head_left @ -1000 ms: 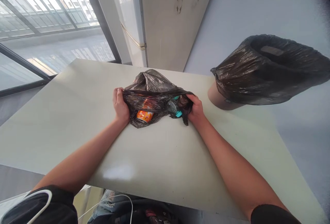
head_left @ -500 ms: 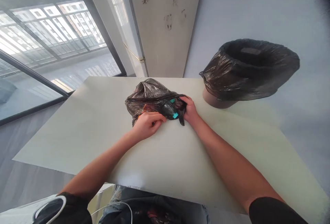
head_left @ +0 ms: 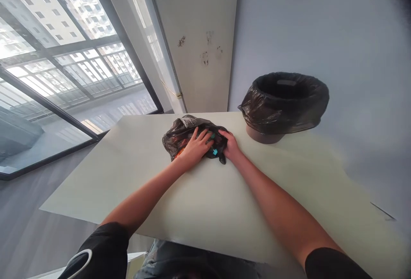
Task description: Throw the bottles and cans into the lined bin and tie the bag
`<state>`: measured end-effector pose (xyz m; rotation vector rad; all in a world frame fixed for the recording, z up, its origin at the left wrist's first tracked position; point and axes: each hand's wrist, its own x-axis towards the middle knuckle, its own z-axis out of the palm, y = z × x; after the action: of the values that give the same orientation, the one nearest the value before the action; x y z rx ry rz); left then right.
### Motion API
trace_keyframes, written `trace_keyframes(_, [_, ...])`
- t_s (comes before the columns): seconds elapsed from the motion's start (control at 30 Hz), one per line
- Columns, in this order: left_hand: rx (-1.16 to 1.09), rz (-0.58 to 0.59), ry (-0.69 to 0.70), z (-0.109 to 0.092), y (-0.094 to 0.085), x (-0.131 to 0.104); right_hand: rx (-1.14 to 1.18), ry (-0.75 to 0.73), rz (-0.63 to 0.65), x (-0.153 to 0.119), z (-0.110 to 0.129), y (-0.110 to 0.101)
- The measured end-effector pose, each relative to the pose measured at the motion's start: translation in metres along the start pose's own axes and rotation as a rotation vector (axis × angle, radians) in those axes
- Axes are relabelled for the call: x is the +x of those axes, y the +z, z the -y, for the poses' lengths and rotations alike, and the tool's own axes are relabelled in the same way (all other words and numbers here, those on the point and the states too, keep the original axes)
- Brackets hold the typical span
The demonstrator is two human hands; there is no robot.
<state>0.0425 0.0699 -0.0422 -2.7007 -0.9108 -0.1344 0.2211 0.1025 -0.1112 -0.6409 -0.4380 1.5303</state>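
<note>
A black plastic bag lies bunched on the white table, with things inside it. Through its opening show a small turquoise cap, more teal below my fingers, and something orange at the left. My left hand rests over the bag's opening with its fingers spread, pressing on the contents. At the right end, my right hand grips the gathered edge of the bag between thumb and fingers. The thin plastic and my left hand hide most of what is inside.
A brown bin lined with a black bag stands at the table's back right, near the grey wall. The white table reaches past both arms. A large window is on the left, a stained pale panel behind.
My left hand has moved from the bag's front edge up onto its opening, and its fingers have spread. My right hand still holds the right end. The whole view has shifted.
</note>
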Motion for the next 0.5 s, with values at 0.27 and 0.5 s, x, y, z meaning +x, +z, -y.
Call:
trace_keyframes(0.27, [-0.315, -0.158, -0.066, 0.009, -0.020, -0.008, 0.000, 0.028, 0.020, -0.001, 0.002, 0.001])
trace_keyframes(0.5, [-0.731, -0.771, -0.469, 0.032, -0.083, -0.055, -0.048, 0.070, -0.017, -0.004, 0.002, 0.001])
